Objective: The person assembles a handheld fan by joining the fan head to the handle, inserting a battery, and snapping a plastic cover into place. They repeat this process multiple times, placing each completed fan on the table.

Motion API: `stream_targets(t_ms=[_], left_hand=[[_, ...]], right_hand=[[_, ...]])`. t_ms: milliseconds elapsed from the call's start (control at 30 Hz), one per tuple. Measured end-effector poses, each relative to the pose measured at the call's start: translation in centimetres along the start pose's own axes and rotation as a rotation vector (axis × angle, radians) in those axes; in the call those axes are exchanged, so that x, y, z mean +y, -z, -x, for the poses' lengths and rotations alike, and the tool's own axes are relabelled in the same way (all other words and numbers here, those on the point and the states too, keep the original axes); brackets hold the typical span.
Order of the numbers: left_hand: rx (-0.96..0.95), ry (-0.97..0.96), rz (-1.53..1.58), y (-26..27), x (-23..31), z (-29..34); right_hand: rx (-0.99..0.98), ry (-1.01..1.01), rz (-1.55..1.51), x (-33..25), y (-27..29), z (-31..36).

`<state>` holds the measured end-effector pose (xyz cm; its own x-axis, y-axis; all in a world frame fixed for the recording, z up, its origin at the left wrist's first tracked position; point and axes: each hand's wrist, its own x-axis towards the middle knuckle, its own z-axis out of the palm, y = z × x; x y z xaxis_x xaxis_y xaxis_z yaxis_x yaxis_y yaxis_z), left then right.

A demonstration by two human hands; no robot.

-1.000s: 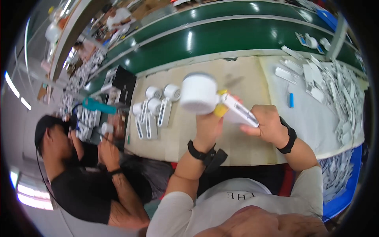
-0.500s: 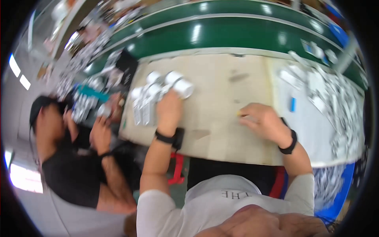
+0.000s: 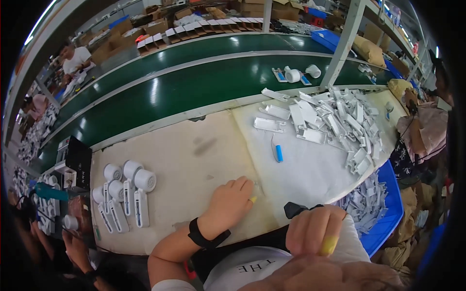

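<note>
My left hand (image 3: pixel 228 203) is palm down over the tan table mat, near its seam with the white sheet. Its fingers are partly bent and apart from the thumb, yellow wrapping shows at one tip, and I see nothing held. Raised close to my chest, my right hand (image 3: pixel 315 230) has curled fingers, one wrapped in yellow; whatever it may hold is hidden. A blue cylindrical battery (image 3: pixel 278 153) with a thin wire lies on the white sheet. Several white handheld devices (image 3: pixel 141 208) with round perforated heads and slotted handles stand grouped at the left.
White plastic handle shells (image 3: pixel 335 116) are heaped at the right, above a blue bin (image 3: pixel 388 218) of similar pieces. A green conveyor (image 3: pixel 194 77) runs behind the table, carrying some parts (image 3: pixel 292 75). A black box (image 3: pixel 73 162) stands at left; co-workers sit on both sides.
My view has swung to the right. My left hand has left the white devices and moved to the middle of the mat. My right hand has drawn back from the table toward my chest.
</note>
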<state>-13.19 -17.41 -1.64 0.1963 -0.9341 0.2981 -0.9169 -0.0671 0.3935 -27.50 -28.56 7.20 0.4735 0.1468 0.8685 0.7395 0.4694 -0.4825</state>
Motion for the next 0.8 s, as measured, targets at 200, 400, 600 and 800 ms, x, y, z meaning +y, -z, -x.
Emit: stream_targets(t_ms=[200,400,600,800], left_hand=[[-0.057,0.049,0.177,-2.7,-1.7,-0.3],[0.008,-0.012,0.369,-3.6,-1.9,-1.4],[-0.035,0.056,0.524,-4.8,-3.6,-1.5],[-0.022,0.087,0.641,-5.3,-4.3,-1.0]], right_hand=[[-0.117,-0.125,0.186,-2.1,3.3,0.2],[0.059,-0.663,1.472,-0.5,20.2,-1.3],[0.722,-1.275,2.174,1.8,44.1,1.6],[0.642,-1.571,2.26,2.7,46.8,3.5]])
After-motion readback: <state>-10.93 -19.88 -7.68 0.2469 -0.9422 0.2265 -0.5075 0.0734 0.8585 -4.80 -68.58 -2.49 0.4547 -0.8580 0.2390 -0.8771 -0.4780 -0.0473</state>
